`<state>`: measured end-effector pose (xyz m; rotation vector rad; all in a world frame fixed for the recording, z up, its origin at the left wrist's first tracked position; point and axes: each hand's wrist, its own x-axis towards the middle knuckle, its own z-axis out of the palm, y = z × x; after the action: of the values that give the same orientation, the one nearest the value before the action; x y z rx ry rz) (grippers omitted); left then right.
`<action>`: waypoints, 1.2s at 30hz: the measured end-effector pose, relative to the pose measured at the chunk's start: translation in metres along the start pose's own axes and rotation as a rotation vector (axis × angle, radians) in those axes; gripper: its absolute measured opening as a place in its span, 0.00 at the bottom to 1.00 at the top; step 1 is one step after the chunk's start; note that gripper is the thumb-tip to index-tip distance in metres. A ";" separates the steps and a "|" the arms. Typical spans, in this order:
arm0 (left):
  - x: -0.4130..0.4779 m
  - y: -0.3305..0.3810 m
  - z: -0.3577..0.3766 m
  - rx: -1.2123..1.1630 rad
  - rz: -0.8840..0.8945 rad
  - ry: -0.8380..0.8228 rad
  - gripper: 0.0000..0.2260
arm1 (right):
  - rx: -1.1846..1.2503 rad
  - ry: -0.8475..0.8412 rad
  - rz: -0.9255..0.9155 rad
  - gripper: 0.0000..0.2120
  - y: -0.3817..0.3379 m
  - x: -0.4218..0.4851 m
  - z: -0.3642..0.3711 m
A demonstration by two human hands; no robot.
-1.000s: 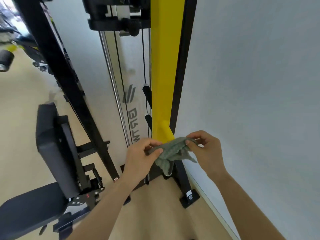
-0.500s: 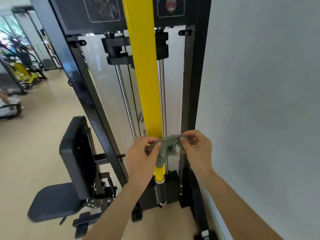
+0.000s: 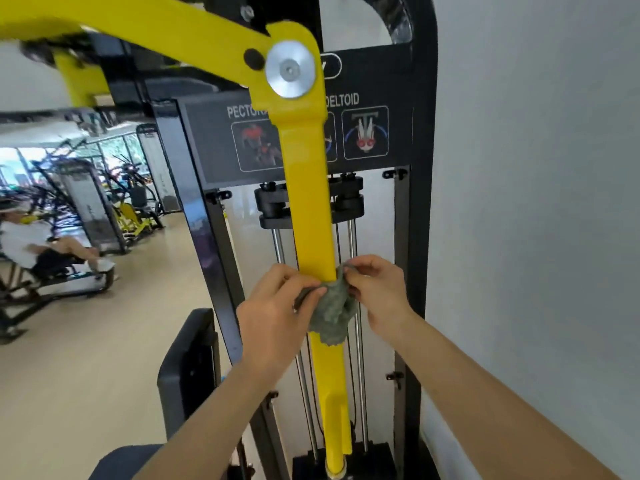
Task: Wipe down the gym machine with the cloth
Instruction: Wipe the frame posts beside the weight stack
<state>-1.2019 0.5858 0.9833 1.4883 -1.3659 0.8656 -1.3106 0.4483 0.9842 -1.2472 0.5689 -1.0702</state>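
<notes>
Pinches the green cloth (image 3: 332,311) at each end with left hand (image 3: 277,320) and right hand (image 3: 379,292), bunched across the yellow arm (image 3: 310,209) front halfway down, likely to cover both edges when wiping.

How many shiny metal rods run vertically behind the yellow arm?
2. One rod stands left of the yellow arm, the other rod right of it. The arm may hide more.
</notes>
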 end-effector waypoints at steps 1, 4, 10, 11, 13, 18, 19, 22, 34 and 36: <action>0.015 -0.001 -0.003 0.007 0.046 0.001 0.05 | 0.002 0.000 -0.026 0.06 -0.011 0.005 0.004; 0.060 0.000 -0.014 0.061 0.145 0.029 0.05 | -0.003 0.001 -0.112 0.06 -0.049 0.020 0.019; 0.139 0.008 -0.042 0.210 0.336 0.156 0.04 | 0.176 -0.166 -0.213 0.08 -0.123 0.023 0.033; 0.148 0.009 -0.045 0.239 0.378 0.179 0.05 | 0.191 -0.221 -0.234 0.10 -0.130 0.020 0.031; 0.163 0.010 -0.051 0.312 0.471 0.225 0.06 | 0.138 -0.321 -0.324 0.15 -0.136 0.017 0.027; 0.187 0.019 -0.057 0.406 0.648 0.338 0.05 | -0.065 -0.226 -0.568 0.15 -0.139 0.017 0.028; 0.192 0.022 -0.059 0.409 0.663 0.345 0.06 | -0.070 -0.193 -0.596 0.12 -0.143 0.016 0.030; 0.208 0.027 -0.064 0.424 0.737 0.301 0.08 | -0.015 -0.092 -0.632 0.09 -0.153 0.018 0.038; 0.249 0.042 -0.081 0.266 0.593 0.080 0.06 | -0.002 0.011 -0.718 0.09 -0.215 0.032 0.061; 0.257 0.045 -0.082 0.240 0.539 0.075 0.05 | -0.036 0.021 -0.745 0.07 -0.225 0.035 0.059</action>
<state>-1.2037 0.5737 1.2569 1.2544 -1.6837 1.4506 -1.3211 0.4552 1.2186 -1.5251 0.1215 -1.6905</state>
